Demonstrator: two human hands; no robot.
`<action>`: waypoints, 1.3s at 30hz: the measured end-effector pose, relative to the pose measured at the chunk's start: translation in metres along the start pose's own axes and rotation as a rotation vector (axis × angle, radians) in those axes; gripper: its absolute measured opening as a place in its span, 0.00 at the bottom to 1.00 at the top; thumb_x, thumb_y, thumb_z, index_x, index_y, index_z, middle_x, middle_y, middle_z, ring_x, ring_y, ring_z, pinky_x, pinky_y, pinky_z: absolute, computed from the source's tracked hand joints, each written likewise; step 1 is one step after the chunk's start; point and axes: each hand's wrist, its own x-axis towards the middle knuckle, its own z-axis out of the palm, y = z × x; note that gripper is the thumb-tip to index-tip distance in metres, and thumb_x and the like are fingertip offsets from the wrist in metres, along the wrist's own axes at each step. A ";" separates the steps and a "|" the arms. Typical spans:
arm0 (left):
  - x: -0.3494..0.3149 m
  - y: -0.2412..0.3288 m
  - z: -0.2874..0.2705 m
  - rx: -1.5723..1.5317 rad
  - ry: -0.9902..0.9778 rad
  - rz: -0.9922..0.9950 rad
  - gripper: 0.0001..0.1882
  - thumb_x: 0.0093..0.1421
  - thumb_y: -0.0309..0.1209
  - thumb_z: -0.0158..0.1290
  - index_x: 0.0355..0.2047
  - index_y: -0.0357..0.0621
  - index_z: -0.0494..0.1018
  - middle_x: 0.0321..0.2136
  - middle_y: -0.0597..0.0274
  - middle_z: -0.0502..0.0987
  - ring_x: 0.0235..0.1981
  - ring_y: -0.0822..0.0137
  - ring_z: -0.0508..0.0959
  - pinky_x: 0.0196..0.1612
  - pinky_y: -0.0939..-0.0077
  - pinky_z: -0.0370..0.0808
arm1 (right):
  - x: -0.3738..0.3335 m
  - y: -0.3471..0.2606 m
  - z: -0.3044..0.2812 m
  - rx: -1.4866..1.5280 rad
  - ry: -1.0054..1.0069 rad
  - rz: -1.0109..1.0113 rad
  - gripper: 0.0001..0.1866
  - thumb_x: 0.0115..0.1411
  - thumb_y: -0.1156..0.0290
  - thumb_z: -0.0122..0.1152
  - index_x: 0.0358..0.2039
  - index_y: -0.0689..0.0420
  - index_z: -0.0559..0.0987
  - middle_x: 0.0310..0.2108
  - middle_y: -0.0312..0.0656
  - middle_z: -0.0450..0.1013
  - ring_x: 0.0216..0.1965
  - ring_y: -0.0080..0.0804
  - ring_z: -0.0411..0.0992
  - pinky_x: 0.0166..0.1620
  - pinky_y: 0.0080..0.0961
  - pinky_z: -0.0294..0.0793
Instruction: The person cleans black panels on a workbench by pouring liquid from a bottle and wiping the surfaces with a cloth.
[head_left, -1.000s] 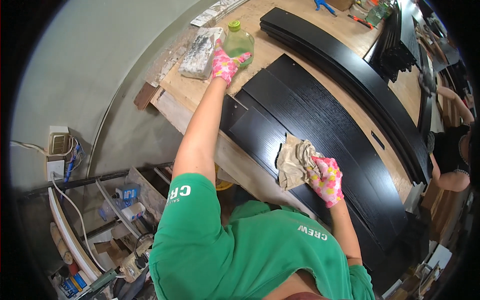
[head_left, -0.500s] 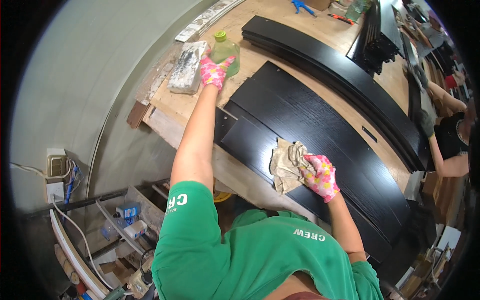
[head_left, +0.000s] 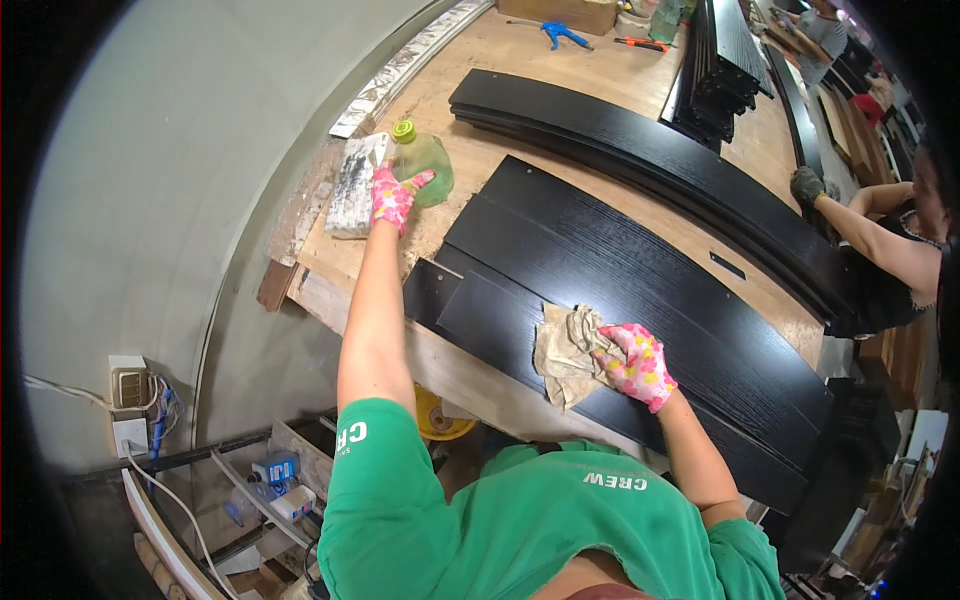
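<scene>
My left hand (head_left: 397,196), in a pink flowered glove, is closed around the lower left side of a translucent green plastic bottle (head_left: 428,168) with a yellow-green cap. The bottle stands next to a paint-stained whitish block (head_left: 354,190). Closer to me, my right hand (head_left: 637,366), gloved alike, grips the right side of a crumpled beige cloth (head_left: 566,358). That cloth lies on black wood-grained panels (head_left: 600,250), the far one with a curved edge. The fingertips under the cloth are partly hidden.
Beyond the panels lie stacked curved black boards (head_left: 640,150). More black pieces (head_left: 722,70) are piled at the far right. A blue tool (head_left: 566,37) and an orange-black cutter (head_left: 640,44) rest at the back. A co-worker's gloved hand (head_left: 806,186) holds a board at right.
The view has shifted, so the bench sits lower in the picture. Both hands keep their holds on the bottle and the cloth. The co-worker's arms at right have moved.
</scene>
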 end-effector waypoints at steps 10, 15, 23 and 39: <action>-0.126 0.132 0.022 0.492 0.082 1.118 0.20 0.40 0.24 0.61 0.37 0.46 0.71 0.36 0.58 0.73 0.40 0.54 0.73 0.49 0.58 0.66 | 0.047 0.063 -0.023 0.852 0.311 0.198 0.20 0.60 0.65 0.56 0.49 0.64 0.71 0.45 0.46 0.73 0.42 0.30 0.73 0.45 0.24 0.72; -0.164 0.159 0.016 0.595 0.004 1.228 0.22 0.34 0.21 0.58 0.34 0.47 0.72 0.33 0.61 0.74 0.39 0.57 0.73 0.47 0.57 0.66 | 0.066 -0.033 -0.052 1.486 0.063 0.232 0.20 0.63 0.68 0.52 0.54 0.59 0.67 0.46 0.40 0.72 0.43 0.25 0.73 0.45 0.23 0.75; -0.179 0.174 -0.002 0.766 0.028 1.363 0.18 0.36 0.24 0.54 0.32 0.47 0.72 0.31 0.62 0.74 0.36 0.59 0.74 0.44 0.58 0.68 | 0.067 -0.054 -0.017 1.800 -0.083 0.259 0.16 0.64 0.70 0.49 0.52 0.61 0.69 0.45 0.41 0.72 0.44 0.27 0.73 0.47 0.22 0.74; -0.140 0.105 -0.012 0.338 0.000 0.988 0.18 0.36 0.25 0.62 0.32 0.48 0.74 0.32 0.61 0.75 0.38 0.54 0.74 0.43 0.62 0.70 | 0.088 -0.055 -0.005 1.831 -0.266 0.218 0.21 0.63 0.70 0.51 0.56 0.58 0.66 0.48 0.43 0.71 0.44 0.30 0.73 0.46 0.27 0.75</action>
